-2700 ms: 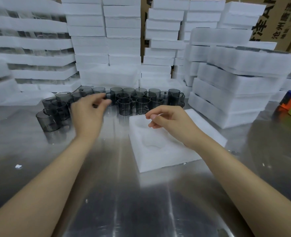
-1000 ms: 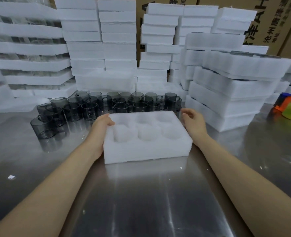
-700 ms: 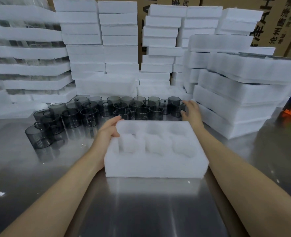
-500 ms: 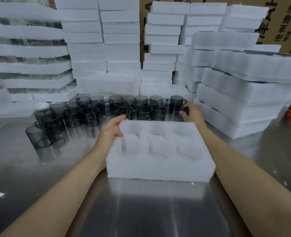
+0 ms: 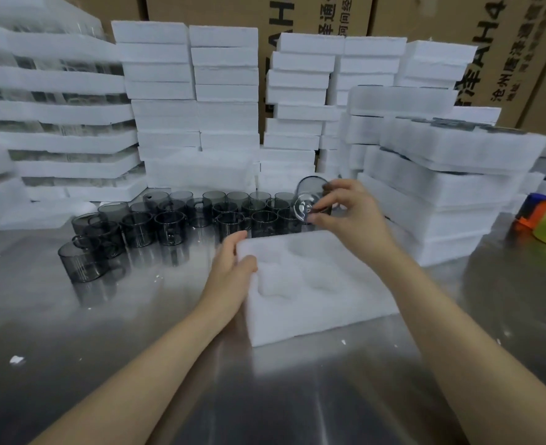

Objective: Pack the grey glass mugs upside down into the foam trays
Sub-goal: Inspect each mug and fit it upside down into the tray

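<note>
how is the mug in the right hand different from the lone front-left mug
The held mug is in the air, gripped by the right hand; the front-left mug stands on the table. The held mug is tipped, base toward the camera; the front-left mug is upright, mouth up. Both are grey glass.

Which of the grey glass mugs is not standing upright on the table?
The grey glass mug pinched by the right hand, at the group's right end: lifted and tipped, base toward the camera. The other mugs stand upright.

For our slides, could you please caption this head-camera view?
Right hand holds a tilted grey glass mug just beyond the foam tray, whose left edge the left hand grips.
</note>
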A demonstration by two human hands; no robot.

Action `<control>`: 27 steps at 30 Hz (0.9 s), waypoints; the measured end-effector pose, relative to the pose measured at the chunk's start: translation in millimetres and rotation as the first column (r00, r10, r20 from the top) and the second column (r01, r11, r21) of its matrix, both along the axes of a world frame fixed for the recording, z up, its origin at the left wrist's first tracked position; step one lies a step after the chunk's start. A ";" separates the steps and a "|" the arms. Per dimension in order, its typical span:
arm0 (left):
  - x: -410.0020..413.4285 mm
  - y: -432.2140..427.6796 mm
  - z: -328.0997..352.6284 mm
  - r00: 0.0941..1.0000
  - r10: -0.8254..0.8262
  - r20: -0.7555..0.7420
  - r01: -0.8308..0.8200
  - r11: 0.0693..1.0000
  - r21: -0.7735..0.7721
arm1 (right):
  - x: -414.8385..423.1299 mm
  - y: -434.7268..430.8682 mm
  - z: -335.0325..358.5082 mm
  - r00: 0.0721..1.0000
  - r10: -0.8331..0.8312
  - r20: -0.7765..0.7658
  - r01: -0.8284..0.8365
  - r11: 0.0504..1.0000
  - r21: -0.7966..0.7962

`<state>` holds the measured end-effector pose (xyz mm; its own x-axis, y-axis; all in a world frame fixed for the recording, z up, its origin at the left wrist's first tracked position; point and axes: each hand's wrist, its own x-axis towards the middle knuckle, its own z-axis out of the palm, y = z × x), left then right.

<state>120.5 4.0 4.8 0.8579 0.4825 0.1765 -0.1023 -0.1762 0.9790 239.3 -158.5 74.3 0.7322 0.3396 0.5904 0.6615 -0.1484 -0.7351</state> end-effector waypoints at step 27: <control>4.2 -11.5 -4.6 0.974 -0.208 0.092 0.181 0.954 0.238 | -40.9 6.8 -21.0 0.984 0.098 0.148 -0.082 0.990 -0.111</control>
<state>124.6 -7.5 0.2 0.8985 0.2445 0.3645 -0.2660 -0.3572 0.8954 198.5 -151.6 53.3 0.5998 0.4655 0.6508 0.7789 -0.1533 -0.6082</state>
